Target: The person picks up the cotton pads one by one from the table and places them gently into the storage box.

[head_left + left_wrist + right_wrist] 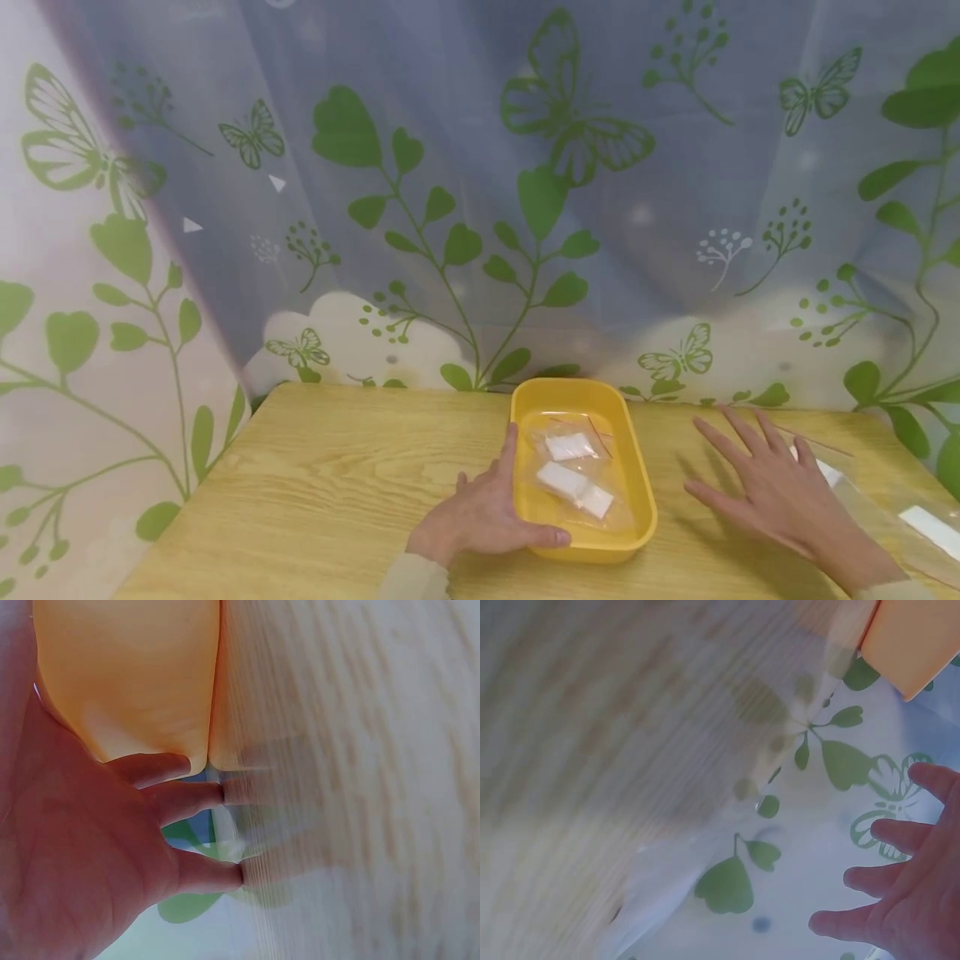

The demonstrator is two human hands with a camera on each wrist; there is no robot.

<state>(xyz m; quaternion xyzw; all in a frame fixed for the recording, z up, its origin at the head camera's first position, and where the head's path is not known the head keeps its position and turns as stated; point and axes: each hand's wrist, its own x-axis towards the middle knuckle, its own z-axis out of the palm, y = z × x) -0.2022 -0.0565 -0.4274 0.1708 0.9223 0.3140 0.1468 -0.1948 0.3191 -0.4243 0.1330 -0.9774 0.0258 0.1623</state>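
Observation:
A yellow plastic tray (pixel 641 500) stands on the wooden table. Inside lie clear plastic bags (pixel 573 489) with white pieces in them and a thin red line along one edge. My left hand (pixel 480 512) rests against the tray's near left corner, its index finger along the left side and its thumb at the front rim. In the left wrist view, spread fingers (pixel 187 796) reach past the tray wall to the tabletop. To the tray's right, my right hand (pixel 780 487) hovers with fingers spread and nothing held, overlapping a clear bag with a white piece (pixel 828 473).
Another clear bag with a white strip (pixel 933 532) lies at the table's right side. The wooden tabletop (pixel 337 475) extends left of the tray. A curtain (pixel 450 208) printed with leaves and butterflies hangs right behind the table's back edge.

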